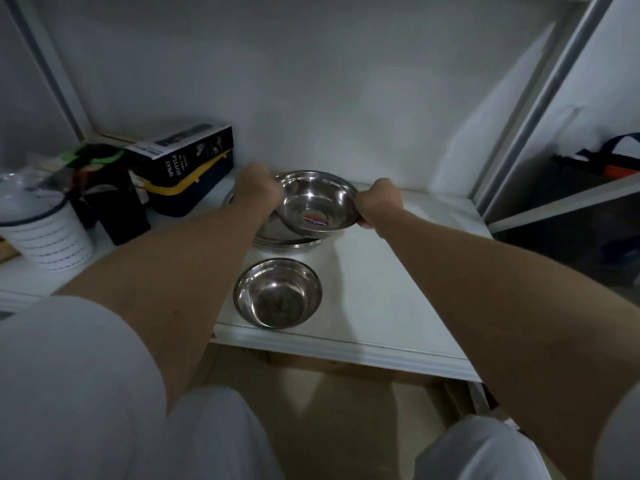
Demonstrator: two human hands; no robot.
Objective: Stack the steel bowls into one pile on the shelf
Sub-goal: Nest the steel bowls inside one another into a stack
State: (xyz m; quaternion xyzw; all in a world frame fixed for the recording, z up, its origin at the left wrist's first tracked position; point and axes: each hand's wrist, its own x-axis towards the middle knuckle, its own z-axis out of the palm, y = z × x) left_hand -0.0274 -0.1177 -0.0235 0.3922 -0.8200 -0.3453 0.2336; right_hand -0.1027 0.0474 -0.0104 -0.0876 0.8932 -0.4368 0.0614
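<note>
Steel bowl (317,202), gripped at opposite rims by your left hand (258,190) and right hand (379,204), sits tilted over the far pile (287,242); a smaller bowl (278,292) rests near the shelf (391,306) edge.

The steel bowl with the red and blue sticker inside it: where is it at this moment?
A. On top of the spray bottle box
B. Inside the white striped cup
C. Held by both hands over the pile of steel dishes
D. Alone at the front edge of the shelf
C: the left hand and right hand grip opposite rims of the sticker bowl, tilted over the pile; the smaller bowl sits alone near the front.
</note>
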